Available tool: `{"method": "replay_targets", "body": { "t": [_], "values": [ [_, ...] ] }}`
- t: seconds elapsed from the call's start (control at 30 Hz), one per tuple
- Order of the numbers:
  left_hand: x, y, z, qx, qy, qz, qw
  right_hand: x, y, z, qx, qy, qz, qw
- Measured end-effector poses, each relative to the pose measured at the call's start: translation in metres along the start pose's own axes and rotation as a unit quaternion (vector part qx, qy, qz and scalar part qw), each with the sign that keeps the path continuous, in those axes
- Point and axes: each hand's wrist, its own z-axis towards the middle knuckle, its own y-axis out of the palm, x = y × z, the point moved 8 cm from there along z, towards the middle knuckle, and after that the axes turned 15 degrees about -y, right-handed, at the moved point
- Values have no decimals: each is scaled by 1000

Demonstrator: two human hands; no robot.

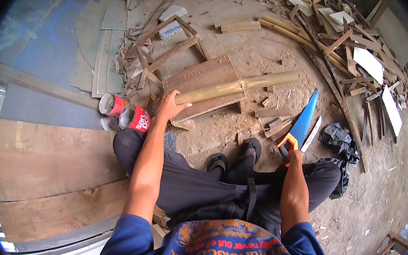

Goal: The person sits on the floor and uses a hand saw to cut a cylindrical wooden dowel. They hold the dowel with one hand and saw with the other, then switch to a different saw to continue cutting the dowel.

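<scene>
The left hand (pixel 170 106) clasps the pole (pixel 238 87) at its nine-o'clock end; the right hand (pixel 295 157) grips the saw (pixel 305 120), blade pointing near twelve.

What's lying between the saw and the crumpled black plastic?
In the head view, a slim pale pointed strip, perhaps a knife blade, lies between the blue saw and the black plastic.

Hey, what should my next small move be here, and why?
I'd probably bring the blue-bladed saw over to the bamboo pole: your right hand grips the saw, which sits clear of the pole, while your left hand holds the pole's left end and could help steady it.
</scene>
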Motion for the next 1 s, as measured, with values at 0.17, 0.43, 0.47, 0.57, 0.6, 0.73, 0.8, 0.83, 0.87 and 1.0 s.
{"method": "replay_targets", "body": {
  "t": [0.17, 0.43, 0.47, 0.57, 0.6, 0.73, 0.8, 0.83, 0.87, 1.0],
  "values": [
    [-18, -28, -4, 17, -36, -10, 999, -42, -30, -33, 277, -50, 59, 958],
    [-44, -52, -45, 67, -92, -101, 988, -217, 35, -130, -115, -394, 390, 824],
    [-53, -57, -56, 75, -102, -122, 984, -233, 60, -162, -188, -333, 440, 813],
    [-43, -71, -75, 75, -115, -181, 974, -281, 101, -194, -197, -307, 480, 798],
    [-45, -73, -82, 78, -118, -202, 969, -300, 112, -202, -220, -267, 529, 775],
    [-48, -68, -106, 94, -72, -352, 929, -360, 124, -221, -227, -207, 668, 678],
    [-46, -65, -102, 68, -78, -361, 927, -364, 121, -204, -189, -203, 691, 667],
    [-46, -68, -101, 68, -77, -380, 919, -368, 122, -208, -187, -204, 698, 661],
    [-44, -72, -98, 67, -74, -398, 912, -368, 120, -209, -183, -205, 705, 653],
    [-36, -79, -86, 79, -55, -426, 900, -350, 94, -214, -178, -241, 691, 658]
  ]
}}
